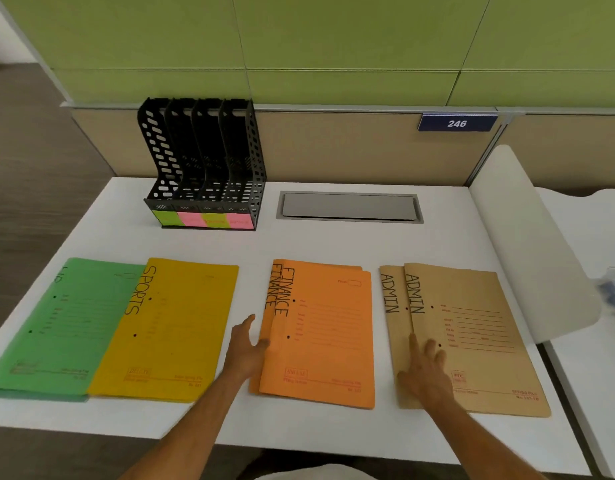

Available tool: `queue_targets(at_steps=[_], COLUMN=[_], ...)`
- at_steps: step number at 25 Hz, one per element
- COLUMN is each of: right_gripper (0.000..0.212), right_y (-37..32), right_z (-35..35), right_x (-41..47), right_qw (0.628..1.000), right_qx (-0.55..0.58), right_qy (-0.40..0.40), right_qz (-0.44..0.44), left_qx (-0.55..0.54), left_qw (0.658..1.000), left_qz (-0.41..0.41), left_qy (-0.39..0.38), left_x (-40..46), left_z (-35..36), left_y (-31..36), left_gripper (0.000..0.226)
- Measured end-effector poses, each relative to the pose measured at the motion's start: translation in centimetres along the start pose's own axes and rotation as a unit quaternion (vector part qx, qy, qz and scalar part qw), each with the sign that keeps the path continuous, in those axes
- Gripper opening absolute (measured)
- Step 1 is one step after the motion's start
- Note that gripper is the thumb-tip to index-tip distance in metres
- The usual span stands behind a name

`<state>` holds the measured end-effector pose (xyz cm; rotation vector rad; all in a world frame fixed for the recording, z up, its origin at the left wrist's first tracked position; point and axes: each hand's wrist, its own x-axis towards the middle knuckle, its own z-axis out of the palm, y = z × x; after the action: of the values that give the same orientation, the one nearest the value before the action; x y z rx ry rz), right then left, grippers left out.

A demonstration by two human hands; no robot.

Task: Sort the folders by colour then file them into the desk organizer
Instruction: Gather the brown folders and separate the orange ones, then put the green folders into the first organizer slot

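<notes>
1. Folders lie in four colour groups along the near part of your white desk (333, 244): green folders (53, 323) partly under the yellow SPORTS folder (174, 327), then two orange FINANCE folders (326, 334), then two brown ADMIN folders (472, 341).
2. Your left hand (245, 351) touches the orange pair's left edge, fingers straight, grasping nothing.
3. Your right hand (425, 368) rests flat on the brown pair, fingers spread.
4. Your black desk organizer (202, 164) stands at the back left, slots bare, coloured labels on its base.
</notes>
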<state>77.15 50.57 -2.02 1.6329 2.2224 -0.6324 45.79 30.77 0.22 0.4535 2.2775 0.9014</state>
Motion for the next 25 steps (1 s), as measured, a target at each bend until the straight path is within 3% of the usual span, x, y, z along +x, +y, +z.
queue_targets(at_steps=[6, 14, 20, 25], right_gripper=[0.09, 0.083, 0.074, 0.077], right_y=[-8.1, -22.1, -36.0, -45.5], right_z=[2.4, 7.1, 13.4, 17.1], right_x=[-1.8, -6.3, -11.1, -14.0], right_qw=[0.987, 0.95, 0.937, 0.935], right_qx=[0.071, 0.147, 0.2, 0.143], right_qy=[0.001, -0.01, -0.027, -0.043], right_qz=[-0.142, -0.275, -0.285, -0.322], left_qx=[0.029, -0.006, 0.015, 0.015], left_qw=[0.999, 0.999, 0.997, 0.997], left_qz=[0.029, 0.041, 0.069, 0.07], left_qy=[0.032, -0.002, -0.035, -0.039], left_x=[-1.2, 1.0, 5.0, 8.3], left_z=[-4.0, -13.8, -25.2, -33.7], left_y=[-2.9, -9.2, -16.9, -22.6], left_gripper=[0.069, 0.066, 0.063, 0.06])
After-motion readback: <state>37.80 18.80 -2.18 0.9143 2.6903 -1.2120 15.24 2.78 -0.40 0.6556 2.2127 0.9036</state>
